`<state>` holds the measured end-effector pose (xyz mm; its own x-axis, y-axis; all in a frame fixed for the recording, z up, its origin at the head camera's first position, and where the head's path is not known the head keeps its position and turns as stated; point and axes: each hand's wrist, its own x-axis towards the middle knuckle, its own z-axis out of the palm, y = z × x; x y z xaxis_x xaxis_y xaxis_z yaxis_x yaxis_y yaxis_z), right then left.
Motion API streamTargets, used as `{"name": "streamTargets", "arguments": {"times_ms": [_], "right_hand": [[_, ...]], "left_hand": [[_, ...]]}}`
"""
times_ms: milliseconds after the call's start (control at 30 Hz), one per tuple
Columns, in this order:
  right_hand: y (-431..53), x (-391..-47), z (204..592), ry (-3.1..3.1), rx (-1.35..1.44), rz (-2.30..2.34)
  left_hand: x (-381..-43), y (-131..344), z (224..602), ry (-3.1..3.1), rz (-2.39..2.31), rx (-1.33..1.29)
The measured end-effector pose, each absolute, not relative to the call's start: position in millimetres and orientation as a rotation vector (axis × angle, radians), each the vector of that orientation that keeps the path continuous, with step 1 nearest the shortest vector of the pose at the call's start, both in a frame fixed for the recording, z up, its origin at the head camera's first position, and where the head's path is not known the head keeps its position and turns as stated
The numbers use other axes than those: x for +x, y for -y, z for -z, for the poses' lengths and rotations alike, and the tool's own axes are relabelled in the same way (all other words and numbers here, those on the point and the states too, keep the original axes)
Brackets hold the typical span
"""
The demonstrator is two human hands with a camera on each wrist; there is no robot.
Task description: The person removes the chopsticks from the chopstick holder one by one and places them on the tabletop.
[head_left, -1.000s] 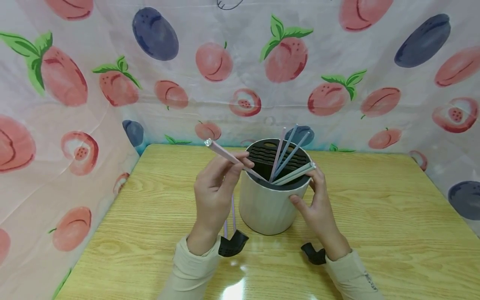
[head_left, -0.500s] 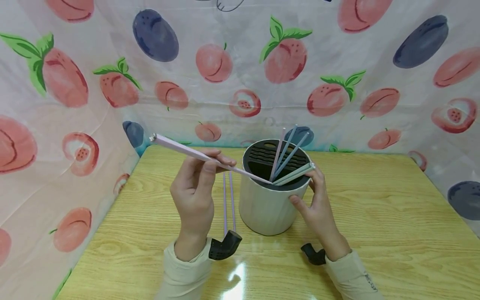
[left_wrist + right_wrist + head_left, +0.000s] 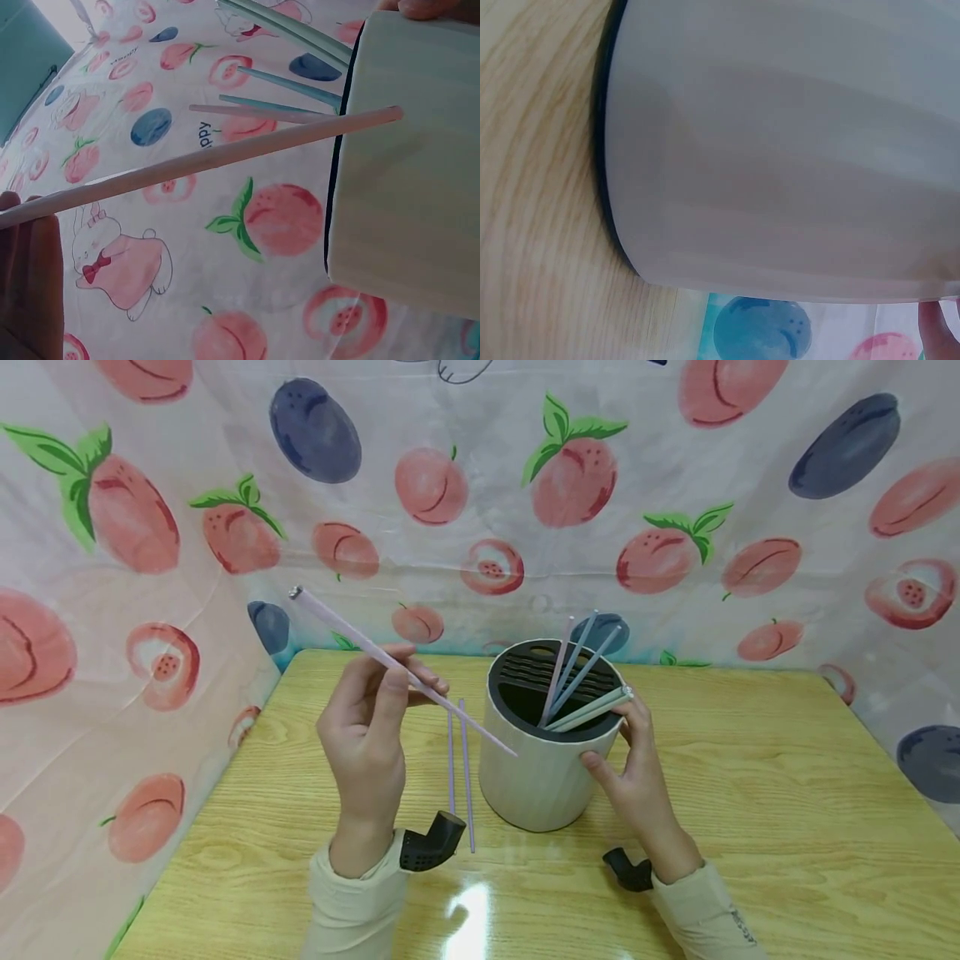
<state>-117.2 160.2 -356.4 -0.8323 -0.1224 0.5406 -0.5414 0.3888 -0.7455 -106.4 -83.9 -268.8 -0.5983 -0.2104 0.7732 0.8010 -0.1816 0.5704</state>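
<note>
My left hand (image 3: 366, 739) pinches a pale purple chopstick (image 3: 341, 628) between thumb and fingers, silver-tipped end up and to the left. Its thin end points down toward the white utensil holder (image 3: 536, 785), overlapping the wall below the rim in the head view. In the left wrist view the chopstick (image 3: 202, 159) slants across in front of the holder. My right hand (image 3: 637, 768) grips the holder's right side at the rim, thumb on the front. Inside the dark opening lean pale green chopsticks (image 3: 588, 710), two blue chopsticks (image 3: 587, 670) and a pink chopstick (image 3: 557, 668).
Two purple chopsticks (image 3: 468, 777) lie side by side on the wooden table (image 3: 787, 802), left of the holder. The holder's dark top has slots (image 3: 525, 672) at the back. A fruit-print cloth (image 3: 480, 485) hangs behind and at the sides.
My left hand has moved left, drawing the chopstick's thin end out of the holder's opening to outside the rim. The right hand and holder have stayed in place.
</note>
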Motion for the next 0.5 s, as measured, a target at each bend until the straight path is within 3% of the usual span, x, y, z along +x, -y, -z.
{"name": "streamTargets", "arguments": {"times_ms": [500], "right_hand": [[-161,-118,356,2.263,0.563,-1.42]], "left_hand": [[-138,81,299,1.968,1.516,-0.626]]}}
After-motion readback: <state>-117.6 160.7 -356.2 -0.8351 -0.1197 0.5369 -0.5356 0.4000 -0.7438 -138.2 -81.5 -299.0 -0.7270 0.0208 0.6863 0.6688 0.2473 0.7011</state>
